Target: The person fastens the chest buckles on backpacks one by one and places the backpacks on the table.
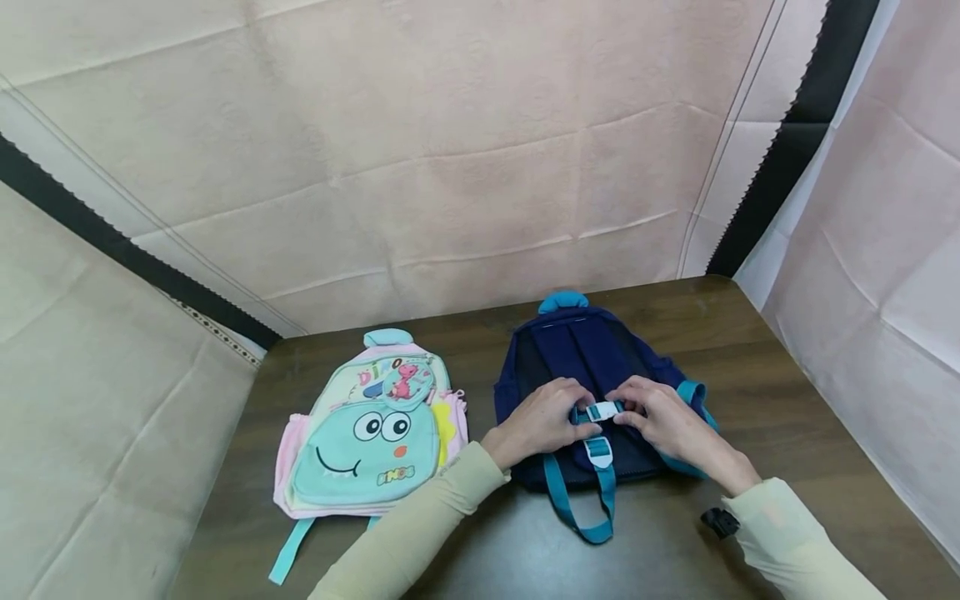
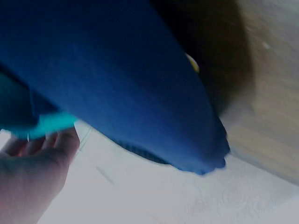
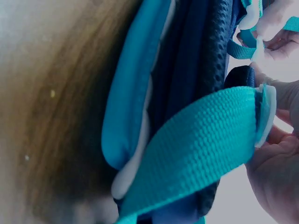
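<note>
A navy backpack (image 1: 558, 350) lies on the table with its shoulder straps facing up. Across its middle runs a teal chest strap with a white buckle (image 1: 602, 411). My left hand (image 1: 543, 421) pinches the buckle's left end, thumb below and fingers above. From the other side my right hand (image 1: 663, 417) pinches the strap end at the buckle's right. A second white buckle piece (image 1: 599, 452) sits just below on a hanging teal strap (image 1: 592, 529). In the left wrist view, the navy side of the bag (image 2: 126, 84) hides much of the hand's work.
To the left lies a pastel backpack (image 1: 367, 454) with a cartoon face and loose turquoise straps (image 1: 291, 552). Both bags rest on a brown wooden table (image 1: 675, 542). Pale fabric walls (image 1: 465, 167) stand behind and at both sides. A teal shoulder strap (image 3: 196, 144) loops out beside my right hand.
</note>
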### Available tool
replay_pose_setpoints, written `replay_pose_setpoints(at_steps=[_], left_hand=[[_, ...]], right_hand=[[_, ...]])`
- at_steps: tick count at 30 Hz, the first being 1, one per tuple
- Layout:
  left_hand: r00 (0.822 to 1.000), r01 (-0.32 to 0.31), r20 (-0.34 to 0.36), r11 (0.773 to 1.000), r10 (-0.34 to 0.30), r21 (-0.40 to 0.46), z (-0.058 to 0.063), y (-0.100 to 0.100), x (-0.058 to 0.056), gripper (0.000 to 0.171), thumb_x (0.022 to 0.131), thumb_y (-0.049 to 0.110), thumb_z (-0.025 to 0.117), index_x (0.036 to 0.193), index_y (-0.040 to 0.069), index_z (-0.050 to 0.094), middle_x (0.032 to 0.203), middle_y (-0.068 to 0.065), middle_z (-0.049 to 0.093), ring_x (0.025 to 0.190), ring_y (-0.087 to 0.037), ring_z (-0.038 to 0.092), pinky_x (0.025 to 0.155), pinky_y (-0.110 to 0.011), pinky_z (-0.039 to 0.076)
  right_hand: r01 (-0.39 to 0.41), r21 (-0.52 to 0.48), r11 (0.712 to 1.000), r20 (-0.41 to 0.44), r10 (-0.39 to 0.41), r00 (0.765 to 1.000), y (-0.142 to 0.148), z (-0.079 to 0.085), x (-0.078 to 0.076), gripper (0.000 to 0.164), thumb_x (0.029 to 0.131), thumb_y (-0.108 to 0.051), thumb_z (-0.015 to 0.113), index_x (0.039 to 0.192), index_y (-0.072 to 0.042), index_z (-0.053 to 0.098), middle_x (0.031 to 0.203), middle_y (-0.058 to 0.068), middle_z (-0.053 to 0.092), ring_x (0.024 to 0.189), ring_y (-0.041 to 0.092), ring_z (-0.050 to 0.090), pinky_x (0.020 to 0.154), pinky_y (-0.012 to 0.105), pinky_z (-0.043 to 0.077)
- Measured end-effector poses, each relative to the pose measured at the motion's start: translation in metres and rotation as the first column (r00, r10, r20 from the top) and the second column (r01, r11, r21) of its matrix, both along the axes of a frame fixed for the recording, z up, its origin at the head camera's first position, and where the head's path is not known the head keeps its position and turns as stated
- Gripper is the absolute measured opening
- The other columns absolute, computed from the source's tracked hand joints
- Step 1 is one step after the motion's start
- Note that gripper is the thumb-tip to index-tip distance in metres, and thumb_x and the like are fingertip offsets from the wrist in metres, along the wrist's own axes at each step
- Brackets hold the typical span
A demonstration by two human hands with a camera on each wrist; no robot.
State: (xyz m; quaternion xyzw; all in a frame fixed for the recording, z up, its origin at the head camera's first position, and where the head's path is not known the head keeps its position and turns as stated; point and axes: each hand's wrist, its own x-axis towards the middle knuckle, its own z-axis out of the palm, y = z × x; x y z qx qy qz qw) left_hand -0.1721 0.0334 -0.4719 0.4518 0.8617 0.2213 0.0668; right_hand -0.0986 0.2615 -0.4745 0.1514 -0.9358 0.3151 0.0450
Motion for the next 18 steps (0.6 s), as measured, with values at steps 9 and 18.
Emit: replay_pose_setpoints(at_steps=[9,18], left_hand=[[0.994,0.025,0.108,1.0,-0.026,0.012,0.023,-0.027,-0.003,0.057,0.099,0.047,0.08,0.145,0.015,0.068,0.129,-0.001,0.075,0.113,-0.014,0.064,0.096,-0.022,0.056],[0.996,-0.063,0.064,0.998,0.065,-0.028,0.037,-0.057,-0.017,0.038,0.106,0.034,0.073,0.138,0.013,0.073,0.13,-0.004,0.075,0.119,-0.02,0.067,0.101,-0.035,0.061]], right_hand=[[0.013,0.061,0.998,-0.018,-0.012,1.0,-0.004,0.0,0.002,0.026,0.095,-0.005,0.081,0.121,-0.002,0.079,0.111,0.007,0.075,0.09,0.014,0.064,0.076,0.027,0.056],[0.029,0.049,0.998,0.004,-0.029,1.0,-0.013,0.008,0.007,0.032,0.095,-0.011,0.084,0.125,-0.003,0.078,0.122,0.013,0.075,0.094,0.017,0.065,0.077,0.027,0.055]])
